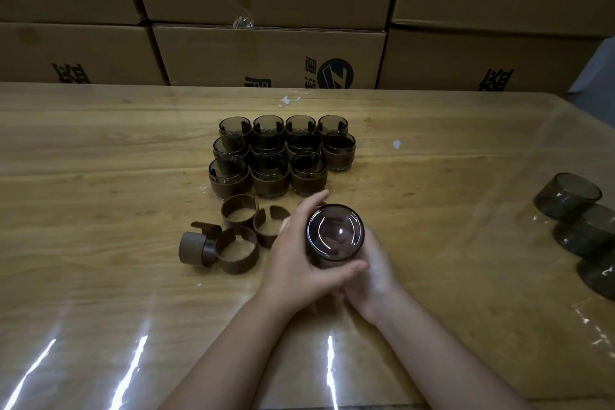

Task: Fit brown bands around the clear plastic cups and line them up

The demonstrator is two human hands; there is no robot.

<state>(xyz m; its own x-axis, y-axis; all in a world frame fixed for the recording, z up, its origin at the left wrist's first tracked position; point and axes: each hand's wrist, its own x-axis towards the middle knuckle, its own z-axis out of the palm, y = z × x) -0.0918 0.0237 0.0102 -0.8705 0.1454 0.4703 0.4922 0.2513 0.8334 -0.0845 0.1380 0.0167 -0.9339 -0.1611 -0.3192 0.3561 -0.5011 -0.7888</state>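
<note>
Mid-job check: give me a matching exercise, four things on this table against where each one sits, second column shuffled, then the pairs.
1 banded cups
2 loose brown bands
3 bare cups
4 held cup

A right edge of the table
B gripped by left hand and right hand
C in rows, mid-table
D just left of the hands

Pairs: 1-C, 2-D, 3-A, 4-B

The pale wooden table (100,176) lies under a glossy clear film. Toward twelve o'clock from its middle stand smoky clear plastic cups wrapped in brown bands (271,176), upright and touching, in rows of four, four and three. At nine o'clock lie loose brown open-ended bands (237,248), one tipped on its side. At three o'clock, by the right edge, unbanded smoky cups (565,196) huddle together. White scraps (288,100) lie at twelve o'clock, beyond the rows.
</note>
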